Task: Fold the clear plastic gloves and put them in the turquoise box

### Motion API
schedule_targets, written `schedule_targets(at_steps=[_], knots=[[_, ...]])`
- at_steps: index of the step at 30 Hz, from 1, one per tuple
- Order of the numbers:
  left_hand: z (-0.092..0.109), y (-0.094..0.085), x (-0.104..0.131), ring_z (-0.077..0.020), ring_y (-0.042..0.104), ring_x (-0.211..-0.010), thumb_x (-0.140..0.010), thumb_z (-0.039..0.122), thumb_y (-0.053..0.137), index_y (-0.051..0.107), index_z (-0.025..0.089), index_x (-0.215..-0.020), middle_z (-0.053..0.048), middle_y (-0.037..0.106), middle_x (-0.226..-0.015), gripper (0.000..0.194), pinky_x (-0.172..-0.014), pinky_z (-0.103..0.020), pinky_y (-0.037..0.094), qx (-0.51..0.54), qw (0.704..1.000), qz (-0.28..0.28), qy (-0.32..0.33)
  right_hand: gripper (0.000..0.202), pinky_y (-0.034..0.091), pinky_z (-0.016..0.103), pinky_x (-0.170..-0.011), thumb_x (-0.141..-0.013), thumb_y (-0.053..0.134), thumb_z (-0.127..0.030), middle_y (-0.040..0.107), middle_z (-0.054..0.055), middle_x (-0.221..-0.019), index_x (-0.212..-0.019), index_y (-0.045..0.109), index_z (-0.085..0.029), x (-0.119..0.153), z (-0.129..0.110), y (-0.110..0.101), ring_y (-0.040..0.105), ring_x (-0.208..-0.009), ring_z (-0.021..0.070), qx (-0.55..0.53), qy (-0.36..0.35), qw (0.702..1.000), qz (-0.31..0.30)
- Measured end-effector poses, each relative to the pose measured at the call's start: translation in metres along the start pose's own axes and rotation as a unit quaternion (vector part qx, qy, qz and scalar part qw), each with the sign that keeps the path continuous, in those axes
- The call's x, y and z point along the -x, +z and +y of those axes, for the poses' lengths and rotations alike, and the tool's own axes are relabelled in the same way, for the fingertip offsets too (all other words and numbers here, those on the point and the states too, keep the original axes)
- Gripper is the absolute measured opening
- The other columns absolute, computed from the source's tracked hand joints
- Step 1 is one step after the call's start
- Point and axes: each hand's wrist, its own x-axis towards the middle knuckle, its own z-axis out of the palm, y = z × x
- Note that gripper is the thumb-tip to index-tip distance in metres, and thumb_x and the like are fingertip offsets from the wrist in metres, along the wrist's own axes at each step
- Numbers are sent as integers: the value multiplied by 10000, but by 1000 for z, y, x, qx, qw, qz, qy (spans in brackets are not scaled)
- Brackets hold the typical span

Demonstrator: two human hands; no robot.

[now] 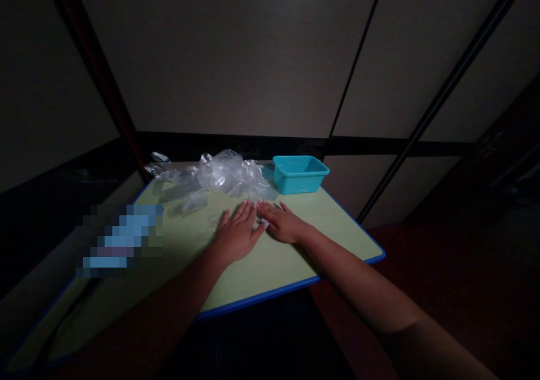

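Observation:
My left hand [238, 233] lies on the pale yellow-green table [261, 273], its fingers spread and pointing away from me. Beside it my right hand [280, 221] rests with its fingers stretched out toward the left. The fingertips of the two hands are close together. A small whitish piece [264, 223] shows at my left thumb's tip; whether it is a nail or something else I cannot tell. Crumpled clear plastic bags [228, 173] lie just beyond my fingertips. At the back right of the table stands a turquoise basket [299, 184].
A pixelated blue item [130, 231] is at the table's left edge. Light panels [236, 59] with dark strips rise behind the table. The table has a blue edge, and a dark reddish floor [430, 279] shows at the right.

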Motion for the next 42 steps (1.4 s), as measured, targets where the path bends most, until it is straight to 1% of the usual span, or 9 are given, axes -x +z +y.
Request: schedule_targets(at_steps=[4, 7, 11, 16, 19, 23, 28, 37, 42], knots=[[0, 3, 0, -219, 102, -1396, -921, 543, 93, 224, 132, -1438, -84, 154, -1511, 672, -1086, -526, 133, 6, 1000, -28, -2, 579, 99, 557, -1075, -923, 275, -329, 162, 65, -1510, -1465, 105, -217, -1, 1, 4, 139, -1382, 207, 15, 8, 1000, -21], [0, 3, 1, -222, 95, -1396, -900, 587, 51, 205, 111, -1441, -95, 144, -1511, 736, -1085, -531, 129, 17, 998, -59, -14, 581, 104, 542, -1080, -920, 258, -346, 142, 57, -1512, -1466, 102, -224, -1, 2, 5, 137, -1382, 209, 24, 16, 999, -31], [0, 2, 1, -211, 83, -1398, -875, 627, 17, 177, 117, -1448, -101, 117, -1517, 783, -1089, -504, 146, 28, 996, -80, -22, 587, 123, 561, -1072, -913, 242, -350, 132, 44, -1511, -1467, 96, -224, -2, 4, 7, 128, -1383, 223, 23, 18, 999, -39], [-1, 1, 2, -242, 62, -1399, -860, 650, 13, 185, 131, -1448, -115, 112, -1518, 803, -1079, -529, 148, 20, 995, -87, -48, 578, 128, 556, -1073, -920, 214, -375, 111, 43, -1511, -1468, 97, -228, -2, 7, 7, 116, -1384, 214, 29, 33, 998, -48], [-3, 1, 3, -252, 56, -1397, -863, 652, 37, 174, 115, -1449, -133, 112, -1517, 806, -1085, -507, 146, 16, 995, -86, -56, 580, 120, 576, -1065, -925, 206, -403, 93, 39, -1513, -1467, 98, -229, -1, 8, 5, 97, -1387, 220, 34, 35, 997, -52], [-8, 3, 2, -276, 67, -1393, -869, 655, 103, 153, 96, -1452, -159, 96, -1512, 809, -1086, -482, 150, 10, 994, -88, -64, 587, 93, 623, -1045, -922, 214, -460, 68, 18, -1517, -1464, 88, -272, 0, 10, 2, 64, -1389, 248, 25, 50, 996, -66], [-15, 4, 1, -313, 70, -1385, -871, 647, 145, 148, 72, -1450, -195, 96, -1505, 816, -1079, -458, 177, 4, 990, -89, -106, 613, 75, 616, -1050, -912, 236, -507, 50, 20, -1521, -1463, 85, -285, 2, 14, -3, 41, -1389, 255, 4, 68, 995, -79], [-24, 4, 3, -403, 73, -1362, -818, 714, 155, 126, 153, -1464, -185, 85, -1511, 856, -1054, -519, 189, -14, 978, -97, -182, 634, 73, 598, -1058, -901, 250, -554, 30, 18, -1524, -1459, 83, -303, 5, 21, -5, 8, -1389, 251, -4, 90, 991, -96], [-30, 7, 3, -413, 107, -1356, -815, 716, 153, 143, 131, -1460, -224, 121, -1494, 871, -1035, -540, 205, -37, 974, -90, -205, 631, 68, 603, -1054, -901, 245, -561, 14, 13, -1524, -1457, 76, -314, 6, 20, -7, 1, -1389, 247, 1, 102, 989, -105]])
